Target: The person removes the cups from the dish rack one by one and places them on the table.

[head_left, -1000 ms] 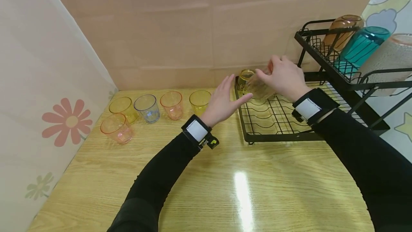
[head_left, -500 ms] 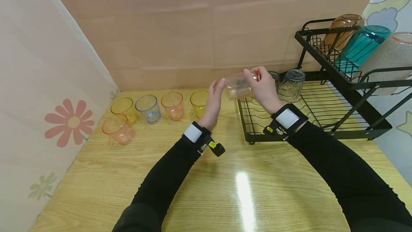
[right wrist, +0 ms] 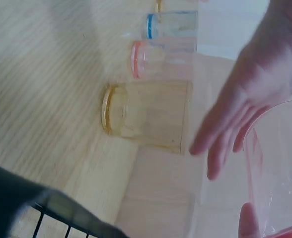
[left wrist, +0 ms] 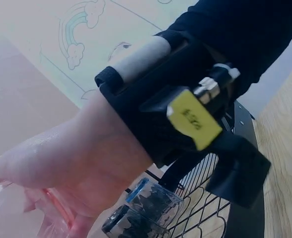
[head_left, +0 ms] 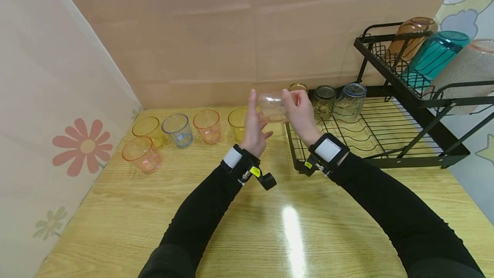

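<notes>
A clear pinkish glass (head_left: 270,108) lies sideways in the air, its mouth towards the left. My right hand (head_left: 301,117) grips it around the base end. My left hand (head_left: 253,131) is at the mouth end, thumb up and fingers extended beside and below the glass. In the right wrist view the left fingers (right wrist: 220,134) are straight near the rim; whether they touch it I cannot tell. Behind the right hand, a yellow-based glass (head_left: 298,86), a dark-based glass (head_left: 324,100) and a blue-based glass (head_left: 349,103) stand upside down in the black rack (head_left: 347,163).
Left on the table stand upright yellow (head_left: 236,125), pink (head_left: 207,128), and blue-rimmed (head_left: 178,131) glasses, with another yellow glass (head_left: 149,131) and a pink one (head_left: 142,155). The rack's upper shelf bears orange (head_left: 411,40), teal (head_left: 438,57) and clear textured (head_left: 463,72) cups.
The right hand has lifted the glass out of the rack, turned it sideways and carried it left to the left hand. The left hand has turned its palm towards the glass.
</notes>
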A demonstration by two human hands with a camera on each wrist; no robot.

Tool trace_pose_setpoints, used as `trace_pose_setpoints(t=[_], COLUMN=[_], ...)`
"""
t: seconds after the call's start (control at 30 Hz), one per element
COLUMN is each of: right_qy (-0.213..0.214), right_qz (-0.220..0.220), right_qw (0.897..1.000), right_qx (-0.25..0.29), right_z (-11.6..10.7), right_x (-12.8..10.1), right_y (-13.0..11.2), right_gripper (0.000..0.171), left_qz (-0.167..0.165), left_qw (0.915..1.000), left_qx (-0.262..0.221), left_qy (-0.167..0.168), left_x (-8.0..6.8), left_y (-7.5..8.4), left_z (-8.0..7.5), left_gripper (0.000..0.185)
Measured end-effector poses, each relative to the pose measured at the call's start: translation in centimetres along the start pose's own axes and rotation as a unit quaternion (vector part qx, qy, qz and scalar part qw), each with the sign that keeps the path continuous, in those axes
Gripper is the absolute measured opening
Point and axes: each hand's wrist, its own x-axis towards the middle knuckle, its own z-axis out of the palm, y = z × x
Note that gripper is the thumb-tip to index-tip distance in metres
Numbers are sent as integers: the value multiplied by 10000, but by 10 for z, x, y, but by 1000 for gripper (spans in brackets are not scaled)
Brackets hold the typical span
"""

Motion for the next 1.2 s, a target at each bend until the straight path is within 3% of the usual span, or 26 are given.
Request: trace_pose_setpoints(t=[0.23,0.33,0.47,0.6,0.77,0.93,1.2], right_qy=[-175,-227,-336,-576,-1390,-2377,-3396], right_qz=[-229,-330,-397,-504,-661,-911,-1708], right_qw=[9994,9991,9986,9968,9849,9523,8636], right_qx=[-178,-144,-124,-244,-788,-1681,-3313], right_z=[10,12,13,11,3,-7,-25], right_x=[-11,-14,-16,-17,-16,-17,-20], right_y=[-4,-5,-5,-6,-5,-9,-15], right_gripper=[49,48,46,46,43,38,43], left_qz=[115,222,294,381,550,512,826], left_qw=[9971,9956,9950,9964,9978,9948,9739], left_qx=[-324,-506,-560,-292,119,856,2095], left_qy=[677,758,775,693,362,209,-296], left_x=[-1,-2,-2,-3,-5,-6,-18], left_y=[0,0,-1,-1,1,1,13], left_z=[1,0,-3,-9,-24,-48,-92], left_gripper=[82,75,65,61,59,52,48])
